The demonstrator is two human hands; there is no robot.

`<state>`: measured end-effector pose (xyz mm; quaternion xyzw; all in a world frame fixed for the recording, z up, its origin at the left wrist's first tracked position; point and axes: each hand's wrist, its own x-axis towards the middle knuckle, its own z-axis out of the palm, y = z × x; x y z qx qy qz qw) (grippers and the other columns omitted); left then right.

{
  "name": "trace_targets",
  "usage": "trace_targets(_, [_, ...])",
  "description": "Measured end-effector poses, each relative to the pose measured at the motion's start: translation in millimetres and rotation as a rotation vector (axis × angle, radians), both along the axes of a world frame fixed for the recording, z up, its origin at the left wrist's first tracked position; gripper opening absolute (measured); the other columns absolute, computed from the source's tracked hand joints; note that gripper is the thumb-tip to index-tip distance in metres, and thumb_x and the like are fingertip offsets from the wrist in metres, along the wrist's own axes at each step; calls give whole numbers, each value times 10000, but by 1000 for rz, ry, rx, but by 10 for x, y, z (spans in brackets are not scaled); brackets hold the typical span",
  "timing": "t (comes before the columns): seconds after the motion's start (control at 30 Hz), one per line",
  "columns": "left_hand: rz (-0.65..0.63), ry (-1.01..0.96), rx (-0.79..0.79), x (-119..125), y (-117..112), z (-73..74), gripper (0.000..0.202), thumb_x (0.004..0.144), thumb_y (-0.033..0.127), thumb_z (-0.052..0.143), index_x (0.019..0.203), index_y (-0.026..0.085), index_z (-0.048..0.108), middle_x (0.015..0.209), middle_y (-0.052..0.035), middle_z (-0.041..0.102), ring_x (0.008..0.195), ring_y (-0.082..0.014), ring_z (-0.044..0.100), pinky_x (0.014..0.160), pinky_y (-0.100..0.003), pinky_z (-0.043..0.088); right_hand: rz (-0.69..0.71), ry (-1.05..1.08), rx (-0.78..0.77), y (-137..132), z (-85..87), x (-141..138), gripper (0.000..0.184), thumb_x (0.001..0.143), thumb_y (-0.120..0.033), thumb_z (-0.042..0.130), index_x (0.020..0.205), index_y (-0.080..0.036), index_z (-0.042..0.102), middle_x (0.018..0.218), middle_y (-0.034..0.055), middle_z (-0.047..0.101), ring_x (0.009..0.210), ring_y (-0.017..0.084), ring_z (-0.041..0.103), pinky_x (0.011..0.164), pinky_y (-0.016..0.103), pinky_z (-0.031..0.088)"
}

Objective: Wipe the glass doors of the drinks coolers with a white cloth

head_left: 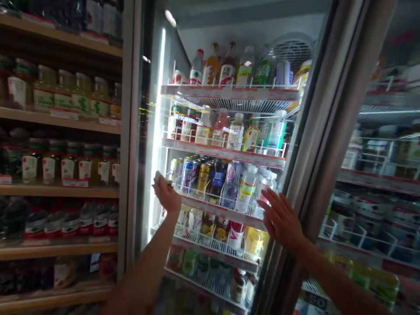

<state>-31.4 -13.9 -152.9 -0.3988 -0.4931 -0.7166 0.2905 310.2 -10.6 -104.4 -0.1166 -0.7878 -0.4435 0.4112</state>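
My left hand (168, 197) is raised in front of the lit drinks fridge, close to its bright left light strip. Its fingers are closed round a crumpled, cloth-like wad (158, 176), pale with darker edges and mostly hidden by the hand. Further right, my right hand (282, 219) is held up with fingers stretched out and nothing in it, near the right side of the glass door (306, 144). Beyond the hands, a wire shelf holds cans, among them a blue can (187, 176), and a clear bottle with a green label (246, 188). Whether either hand touches the glass, I cannot tell.
Wooden shelves (62, 189) with rows of jars and bottles stand on the left. More bottles (229, 65) fill the fridge's upper racks, with packets and bottles lower down. A metal door frame (341, 109) separates it from another stocked fridge section on the right.
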Motion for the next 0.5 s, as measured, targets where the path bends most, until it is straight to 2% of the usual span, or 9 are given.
trace_targets(0.07, [57,-24,60,54,71,-73,503,904,148,280,1407,145,298,1518,-121,218,1422,-209,88,1163,-476,104,9,17,15,-11,-11,1,339,829,-130,473,1160,-140,545,1327,154,524,1361,243,326,1091,454,321])
trace_targets(0.13, [63,130,54,317,126,-309,489,891,132,346,1371,221,378,1496,-60,299,1412,-180,144,1159,-406,177,21,22,21,-17,-30,10,336,832,-132,469,1159,-146,544,1336,148,518,1351,243,346,1088,448,330])
trace_targets(0.2, [60,669,-32,540,146,-575,506,881,95,358,1367,236,380,1455,-50,377,1388,-160,230,1133,-372,246,41,21,15,-13,-58,31,338,829,-126,474,1157,-151,548,1360,140,495,1339,245,366,1094,442,327])
trace_targets(0.27, [52,973,-58,520,132,-723,486,883,130,391,1346,279,405,1434,-18,412,1370,-149,275,1122,-352,269,59,35,2,1,-99,61,341,818,-112,491,1150,-151,556,1383,134,473,1332,249,377,1103,440,317])
trace_targets(0.3, [53,961,-38,413,114,-728,474,885,145,398,1338,285,418,1429,-11,419,1372,-159,272,1123,-357,273,65,45,-11,9,-129,75,345,812,-102,499,1149,-150,559,1389,133,466,1329,252,382,1107,441,313])
trace_targets(0.33, [74,822,-20,272,95,-689,476,885,137,392,1341,275,418,1440,-18,404,1382,-167,247,1128,-364,267,72,57,-24,16,-165,83,353,807,-95,504,1151,-150,561,1392,131,464,1325,254,388,1108,443,312])
trace_targets(0.4, [124,372,42,28,62,-527,480,892,132,368,1363,221,396,1487,-56,319,1404,-183,174,1146,-380,233,88,58,-64,13,-263,67,393,801,-95,513,1186,-164,550,1386,120,474,1308,252,415,1100,439,335])
trace_targets(0.47, [73,98,93,59,41,-354,484,901,141,350,1377,225,374,1516,-53,250,1409,-193,156,1158,-404,200,105,85,-150,-27,-386,-8,463,806,-105,514,1260,-195,506,1379,102,487,1280,235,453,1072,422,391])
trace_targets(0.5, [-11,101,105,223,27,-293,485,905,152,352,1378,256,371,1514,-35,257,1403,-195,183,1158,-416,202,116,119,-217,-62,-450,-68,502,813,-119,515,1305,-213,469,1383,93,483,1273,227,462,1051,413,423])
